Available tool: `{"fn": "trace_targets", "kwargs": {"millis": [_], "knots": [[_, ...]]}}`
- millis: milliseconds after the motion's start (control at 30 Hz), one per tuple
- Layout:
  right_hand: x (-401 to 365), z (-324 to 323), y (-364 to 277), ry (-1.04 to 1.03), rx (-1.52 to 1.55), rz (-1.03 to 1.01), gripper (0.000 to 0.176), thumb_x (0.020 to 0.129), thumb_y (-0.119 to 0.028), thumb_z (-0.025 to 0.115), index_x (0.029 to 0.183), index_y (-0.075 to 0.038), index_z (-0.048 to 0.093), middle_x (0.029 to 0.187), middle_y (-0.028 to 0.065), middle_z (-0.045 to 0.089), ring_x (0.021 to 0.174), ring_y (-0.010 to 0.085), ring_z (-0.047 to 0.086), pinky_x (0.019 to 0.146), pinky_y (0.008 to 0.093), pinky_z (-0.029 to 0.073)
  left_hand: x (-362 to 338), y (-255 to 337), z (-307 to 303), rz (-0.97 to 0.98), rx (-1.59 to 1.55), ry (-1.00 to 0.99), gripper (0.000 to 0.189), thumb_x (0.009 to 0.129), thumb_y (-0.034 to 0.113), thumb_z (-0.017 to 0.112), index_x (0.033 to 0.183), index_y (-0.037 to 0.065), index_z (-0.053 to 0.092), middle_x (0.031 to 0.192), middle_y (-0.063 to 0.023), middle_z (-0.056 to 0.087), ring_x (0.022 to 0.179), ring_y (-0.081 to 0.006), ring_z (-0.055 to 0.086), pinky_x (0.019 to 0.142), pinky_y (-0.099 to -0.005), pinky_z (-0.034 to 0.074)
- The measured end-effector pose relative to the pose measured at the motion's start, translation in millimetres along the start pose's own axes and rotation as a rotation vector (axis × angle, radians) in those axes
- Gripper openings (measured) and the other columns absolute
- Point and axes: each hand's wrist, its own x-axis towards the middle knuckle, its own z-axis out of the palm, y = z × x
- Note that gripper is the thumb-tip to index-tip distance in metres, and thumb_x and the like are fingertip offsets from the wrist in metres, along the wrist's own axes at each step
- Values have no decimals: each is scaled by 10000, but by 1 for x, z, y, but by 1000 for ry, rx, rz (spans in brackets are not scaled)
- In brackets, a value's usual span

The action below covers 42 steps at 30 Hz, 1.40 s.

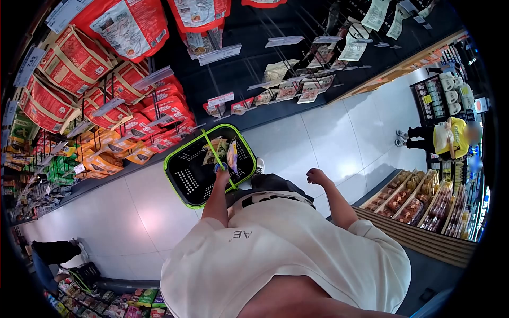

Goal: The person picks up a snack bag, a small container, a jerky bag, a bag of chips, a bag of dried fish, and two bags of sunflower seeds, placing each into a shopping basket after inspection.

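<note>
My left hand (pixel 221 168) is closed round the green handle of a black shopping basket (pixel 186 175) with a lime-green rim. A bit of blue shows at its grip. Inside the basket lie a greenish snack packet (pixel 216 151) and a yellow and purple packet (pixel 232 155). To the right of my body, my right hand (pixel 316 177) hangs free over the floor, fingers curled in with nothing in them.
Shelves ahead hold red pouches (pixel 127 29), red boxes (pixel 74 61) and hanging packets (pixel 278 71). At right are slanted bins of packaged food (pixel 408 199) and a person in yellow (pixel 456 139). Another person's dark-clothed leg (pixel 55 252) shows at lower left, near packet shelves (pixel 122 305).
</note>
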Motion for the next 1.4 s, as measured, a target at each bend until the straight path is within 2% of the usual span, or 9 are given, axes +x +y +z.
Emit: {"fn": "trace_targets", "kwargs": {"millis": [67, 333, 400, 700, 733, 900, 1000, 1300, 1400], "knots": [[4, -3, -3, -5, -6, -1, 189, 784, -140, 457, 873, -6, 557, 684, 92, 598, 553, 154, 585, 468, 253, 456, -5, 4, 0, -19, -4, -33, 376, 778, 166, 450, 1120, 27, 377, 894, -195, 543, 696, -283, 573, 521, -362, 447], [9, -1, -1, -72, -44, 1, 211, 792, -162, 461, 883, 10, 545, 715, 101, 600, 593, 165, 590, 500, 257, 464, 8, -9, 9, 11, 126, -91, 326, 821, 316, 475, 1056, 106, 392, 766, -100, 521, 553, -182, 503, 449, -318, 435], [7, 0, -1, -68, -50, 3, 210, 793, -164, 462, 880, 8, 545, 714, 101, 600, 591, 164, 588, 499, 257, 464, 7, -8, 4, 43, 187, -115, 376, 770, 166, 493, 1098, 31, 366, 952, -223, 531, 845, -333, 550, 647, -393, 446], [-8, 18, -6, -27, -49, 0, 210, 784, -165, 464, 871, 4, 555, 695, 96, 600, 568, 152, 585, 484, 255, 460, 37, -39, 2, 137, 184, -15, 382, 763, 191, 506, 1076, -5, 410, 1015, -276, 490, 911, -354, 521, 758, -404, 420], [-11, 21, -6, -39, -44, 2, 214, 797, -172, 461, 884, 2, 549, 715, 97, 600, 585, 155, 585, 498, 255, 463, 38, -46, 2, 377, 410, -31, 404, 761, 214, 479, 1092, -3, 397, 951, -299, 510, 880, -353, 535, 750, -415, 422], [-27, 31, -2, -18, -24, 24, 213, 794, -171, 467, 881, 7, 545, 702, 96, 597, 583, 157, 587, 494, 255, 463, -6, -11, -2, 312, 534, -64, 342, 775, 174, 377, 1059, 0, 452, 833, -242, 568, 724, -328, 583, 659, -392, 453], [-29, 41, 4, -17, 3, 43, 210, 789, -171, 474, 876, 7, 544, 699, 99, 597, 575, 157, 587, 483, 258, 462, 16, -18, -6, 426, 640, -385, 267, 792, 221, 410, 920, 24, 536, 692, -144, 588, 452, -200, 543, 459, -310, 433], [-16, 97, -8, -78, 53, 12, 209, 781, -167, 471, 878, 6, 539, 701, 99, 603, 569, 163, 589, 476, 266, 466, -21, -50, -94, 697, 800, -211, 237, 736, 197, 420, 738, 20, 578, 664, -138, 572, 589, -254, 567, 557, -342, 451], [1, 116, -9, -124, 53, -3, 209, 784, -165, 464, 885, 5, 534, 713, 110, 600, 570, 176, 592, 463, 272, 463, -37, -67, -131, 507, 776, -249, 238, 723, 184, 417, 721, 16, 586, 746, -170, 576, 699, -285, 572, 628, -372, 451]]}}
